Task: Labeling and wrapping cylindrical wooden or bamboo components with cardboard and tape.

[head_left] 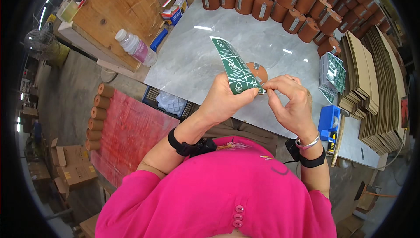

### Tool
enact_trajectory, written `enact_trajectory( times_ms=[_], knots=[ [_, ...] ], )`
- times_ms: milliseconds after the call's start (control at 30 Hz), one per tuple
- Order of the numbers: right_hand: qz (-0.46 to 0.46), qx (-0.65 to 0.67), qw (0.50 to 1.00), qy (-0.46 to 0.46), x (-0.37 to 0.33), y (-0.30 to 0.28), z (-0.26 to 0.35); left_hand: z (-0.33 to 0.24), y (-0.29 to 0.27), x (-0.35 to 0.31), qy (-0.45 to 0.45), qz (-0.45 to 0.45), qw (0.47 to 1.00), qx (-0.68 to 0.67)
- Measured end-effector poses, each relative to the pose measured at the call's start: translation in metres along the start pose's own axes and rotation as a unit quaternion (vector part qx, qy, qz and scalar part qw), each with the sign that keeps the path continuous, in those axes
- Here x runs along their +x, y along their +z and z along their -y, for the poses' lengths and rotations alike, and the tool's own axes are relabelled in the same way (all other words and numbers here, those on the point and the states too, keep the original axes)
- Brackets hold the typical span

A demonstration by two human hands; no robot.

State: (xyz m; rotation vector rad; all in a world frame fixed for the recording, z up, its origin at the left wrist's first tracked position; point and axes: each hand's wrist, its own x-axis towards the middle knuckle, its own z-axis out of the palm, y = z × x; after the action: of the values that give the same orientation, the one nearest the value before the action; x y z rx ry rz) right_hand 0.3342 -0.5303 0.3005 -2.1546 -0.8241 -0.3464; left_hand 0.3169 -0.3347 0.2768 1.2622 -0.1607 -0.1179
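Observation:
My left hand [227, 97] grips the lower end of a green sheet of labels [232, 65] with white print and lines. The sheet tilts up and away, its far end curling. At its lower right corner, the thumb and index finger of my right hand [288, 100] are pinched together on the edge. Whether a single label is between those fingertips is too small to tell. Just behind the sheet is a round brown piece [257, 72] with a small metal part on its face, partly hidden by the sheet and hands.
Brown cylinders [262, 8] with metal strips are stacked along the far side of the grey table [183, 50]. Flat cardboard [363, 76], more green label sheets [334, 74] and a blue tape dispenser [327, 122] lie right. A plastic bottle [135, 47] and red board [131, 133] are left.

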Motion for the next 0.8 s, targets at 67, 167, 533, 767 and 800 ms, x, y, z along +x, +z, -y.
enact_trajectory(
  times_ms=[67, 167, 533, 767, 800],
  knots=[
    [0.001, 0.012, 1.000, 0.006, 0.003, 0.001, 0.002, 0.002, -0.006, 0.001, -0.005, -0.002, 1.000, 0.010],
    [0.025, 0.039, 0.999, 0.026, 0.010, 0.003, 0.006, 0.000, -0.011, 0.001, 0.000, 0.001, 1.000, 0.028],
    [-0.215, 0.112, 0.957, 0.158, 0.003, -0.003, -0.029, 0.025, -0.139, 0.037, -0.115, -0.218, 0.969, -0.006],
    [-0.165, 0.133, 0.959, 0.189, -0.011, 0.015, -0.020, 0.034, -0.197, 0.032, -0.148, -0.432, 0.882, 0.112],
    [-0.156, 0.138, 0.956, 0.207, -0.011, 0.016, -0.014, 0.032, -0.182, 0.023, -0.118, -0.493, 0.839, 0.195]
  ],
)
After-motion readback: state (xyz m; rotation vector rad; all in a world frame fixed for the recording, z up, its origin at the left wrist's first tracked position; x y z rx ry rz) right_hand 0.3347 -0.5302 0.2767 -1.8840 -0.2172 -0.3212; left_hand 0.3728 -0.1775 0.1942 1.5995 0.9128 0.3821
